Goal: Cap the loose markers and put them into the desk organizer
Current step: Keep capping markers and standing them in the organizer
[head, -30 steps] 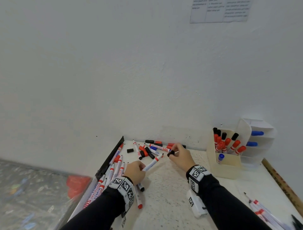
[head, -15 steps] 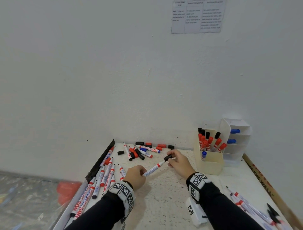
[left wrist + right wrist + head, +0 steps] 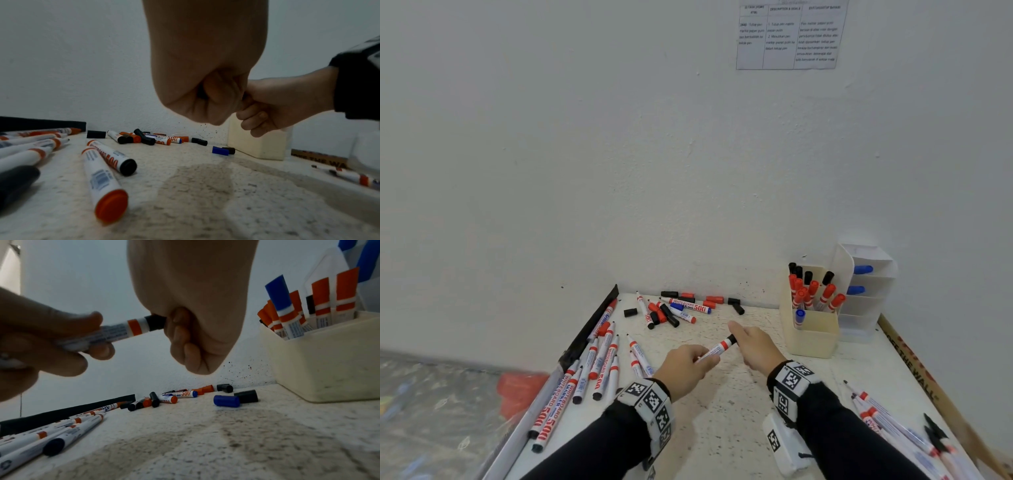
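Above the middle of the table my left hand (image 3: 688, 363) grips the barrel of a white marker (image 3: 717, 349) with an orange band. My right hand (image 3: 751, 344) pinches the black cap (image 3: 731, 340) that sits on the marker's tip; the right wrist view shows the cap (image 3: 156, 323) pushed against the barrel (image 3: 123, 331). The cream desk organizer (image 3: 812, 337) stands at the right and holds several capped red, black and blue markers (image 3: 813, 291). Loose uncapped markers (image 3: 599, 363) lie in a row at the left, and loose caps and markers (image 3: 674, 308) are scattered near the wall.
A white tiered holder (image 3: 866, 291) with blue markers stands behind the organizer. More markers (image 3: 887, 418) lie at the right front. A blue cap (image 3: 226, 400) and a black cap (image 3: 245, 396) lie near the organizer. A black strip (image 3: 589, 335) edges the table's left side. The wall is close behind.
Both hands have drawn back from the cap pile toward me with the marker. The black cap, held apart from the tip before, now sits on the marker's end.
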Available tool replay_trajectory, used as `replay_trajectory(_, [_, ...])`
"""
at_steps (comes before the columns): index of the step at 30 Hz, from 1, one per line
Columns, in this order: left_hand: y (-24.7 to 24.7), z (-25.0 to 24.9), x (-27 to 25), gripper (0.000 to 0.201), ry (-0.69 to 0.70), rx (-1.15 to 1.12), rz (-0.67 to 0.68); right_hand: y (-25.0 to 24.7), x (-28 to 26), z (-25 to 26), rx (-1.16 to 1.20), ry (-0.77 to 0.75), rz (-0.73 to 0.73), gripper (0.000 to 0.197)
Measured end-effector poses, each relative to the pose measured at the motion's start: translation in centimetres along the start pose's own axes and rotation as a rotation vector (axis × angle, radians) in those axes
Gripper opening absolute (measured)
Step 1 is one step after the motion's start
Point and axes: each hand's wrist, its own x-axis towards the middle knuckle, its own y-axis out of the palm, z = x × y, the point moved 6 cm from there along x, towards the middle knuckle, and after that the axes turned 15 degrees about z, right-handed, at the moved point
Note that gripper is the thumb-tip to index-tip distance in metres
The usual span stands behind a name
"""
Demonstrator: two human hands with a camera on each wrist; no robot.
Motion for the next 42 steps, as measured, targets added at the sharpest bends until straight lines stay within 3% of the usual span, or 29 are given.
replay_trajectory(8, [2.0,-0.9,-0.4,0.037,-0.122,-0.643,0.275,-0.7,-0.3,1.6,0.204,-0.154,0.049,0.04])
replay_trajectory(13, [2.6,-1.5,0.5,0.043,-0.089,-0.785,0.377,-1.7,-0.7,3.3,0.087,-0.241,0.104,0.035])
replay_trajectory(17, [1.6,-2.7,3.0,0.039,-0.023,-0.634,0.249,-4.2,-0.6,4.8,-0.104,-0.26,0.083,0.028])
replay_trajectory(21, [0.2,-2.8,5.7,0.062,-0.173,-0.431,0.211,-8.6,-0.4,6.6,-0.192,-0.276,-0.031,0.016])
replay_trajectory(26, [-1.1,-1.4,8.3,0.061,-0.379,0.052,0.245,-15.7,-1.3,8.2,-0.286,-0.345,-0.381,0.017])
replay_trajectory(31, [-2.6,0.4,11.6,0.049,-0.427,0.381,0.107,-20.7,-1.0,5.7,-0.272,-0.315,-0.659,0.023])
replay_trajectory(36, [-4.0,0.2,13.8,0.049,-0.387,0.51,-0.103,-22.1,-0.5,4.4,-0.288,-0.357,-0.785,0.021])
replay_trajectory(39, [-3.9,0.5,15.2,0.057,-0.383,0.567,-0.065,-22.5,0.0,3.6,-0.275,-0.365,-0.834,0.022])
replay_trajectory(42, [-3.4,1.2,16.1,0.061,-0.413,0.611,0.027,-22.2,0.9,3.0,-0.328,-0.295,-0.767,0.024])
